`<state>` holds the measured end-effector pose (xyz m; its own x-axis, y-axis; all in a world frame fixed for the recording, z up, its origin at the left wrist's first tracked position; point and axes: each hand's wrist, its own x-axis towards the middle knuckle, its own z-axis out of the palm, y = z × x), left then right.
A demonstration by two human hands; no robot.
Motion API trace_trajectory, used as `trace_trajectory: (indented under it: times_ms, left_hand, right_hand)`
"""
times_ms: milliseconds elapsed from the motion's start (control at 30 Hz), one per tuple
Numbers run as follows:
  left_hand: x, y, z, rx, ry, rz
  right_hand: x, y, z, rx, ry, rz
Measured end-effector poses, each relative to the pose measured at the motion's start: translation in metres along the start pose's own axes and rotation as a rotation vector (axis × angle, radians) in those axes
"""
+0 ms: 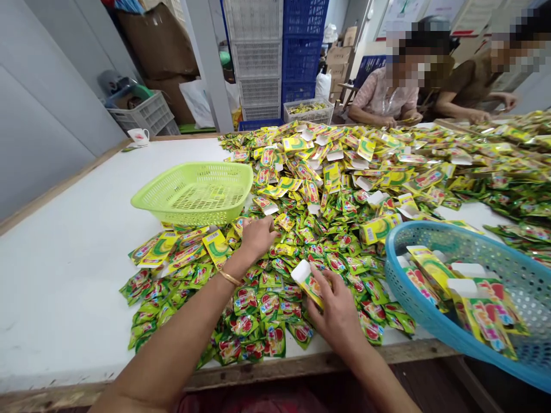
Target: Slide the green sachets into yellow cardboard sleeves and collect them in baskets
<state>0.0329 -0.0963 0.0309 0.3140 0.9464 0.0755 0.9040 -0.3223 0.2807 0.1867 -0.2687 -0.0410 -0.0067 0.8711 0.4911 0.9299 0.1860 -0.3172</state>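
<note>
My right hand [338, 307] is wrapped round a small yellow box [310, 282] with its white flap sticking up at the top. My left hand [257, 236], with a bangle at the wrist, reaches down into the pile with its fingers curled; what they hold, if anything, is hidden. Small green packets [269, 304] printed with red fruit lie spread under and around both hands. To the left of my left hand, another yellow box [216, 248] rests on the packets.
A green basket [193, 215] stands left of centre. The blue basket [398, 275] at the right edge holds several boxes. A large heap of yellow boxes [331, 178] covers the table's far side. Two people [383, 97] sit beyond it. Crates are stacked behind.
</note>
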Motion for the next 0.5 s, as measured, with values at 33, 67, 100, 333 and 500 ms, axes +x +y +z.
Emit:
trace_trajectory:
  times_ms: [33,67,100,333,500]
  left_hand:
    - [-0.001,0.003,0.001,-0.071,-0.034,-0.033]
    - [-0.003,0.006,0.004,-0.125,-0.072,-0.064]
    - [-0.004,0.009,0.008,-0.154,-0.108,-0.087]
    - [-0.006,0.024,0.037,-0.119,-0.154,-0.094]
    - [-0.024,0.023,0.04,-0.184,-0.157,-0.138]
  right_hand:
    - [-0.002,0.003,0.002,-0.007,0.016,0.015]
    - [-0.003,0.005,0.003,-0.017,0.03,0.02]
    - [-0.003,0.006,0.005,-0.029,0.042,0.02]
    - [-0.004,0.004,0.008,-0.005,0.075,0.025]
    - [-0.003,0.003,0.008,0.01,0.025,0.026]
